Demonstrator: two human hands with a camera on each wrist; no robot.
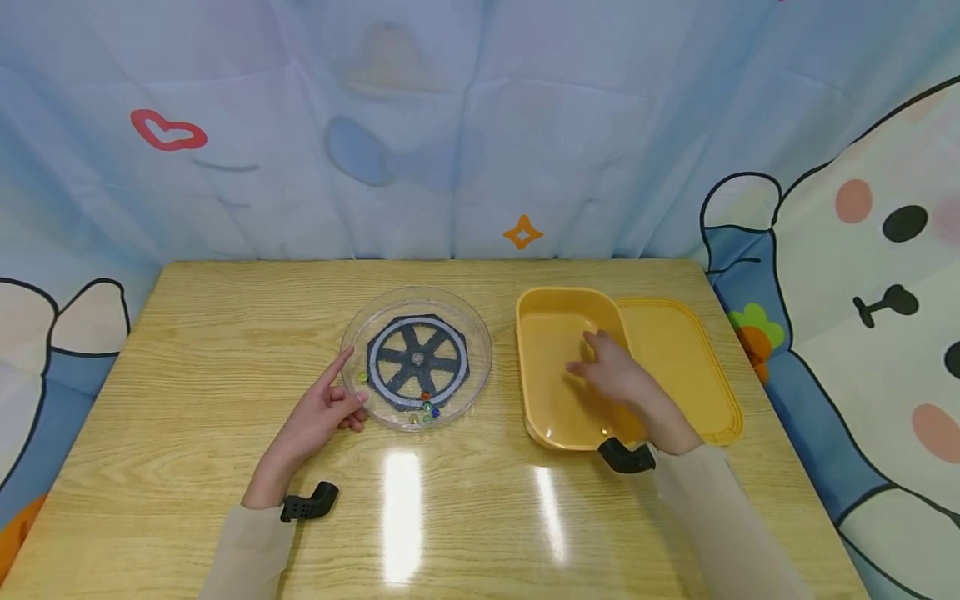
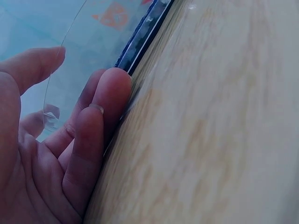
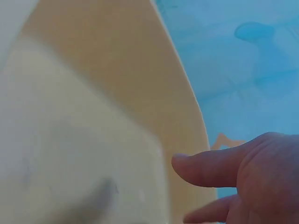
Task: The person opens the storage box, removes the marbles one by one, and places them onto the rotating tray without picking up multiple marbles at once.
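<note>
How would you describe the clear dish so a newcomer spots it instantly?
On the wooden table, look left of the yellow tub. There the round clear dish sits by the person's left hand. Unlike the opaque tub, it is see-through, showing small marbles and a dark six-spoked wheel shape.

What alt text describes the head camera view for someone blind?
A person's left hand grips a clear round dish holding small marbles, while the right hand reaches over a yellow bin. A yellow lid lies beside the bin on a wooden table.
</note>
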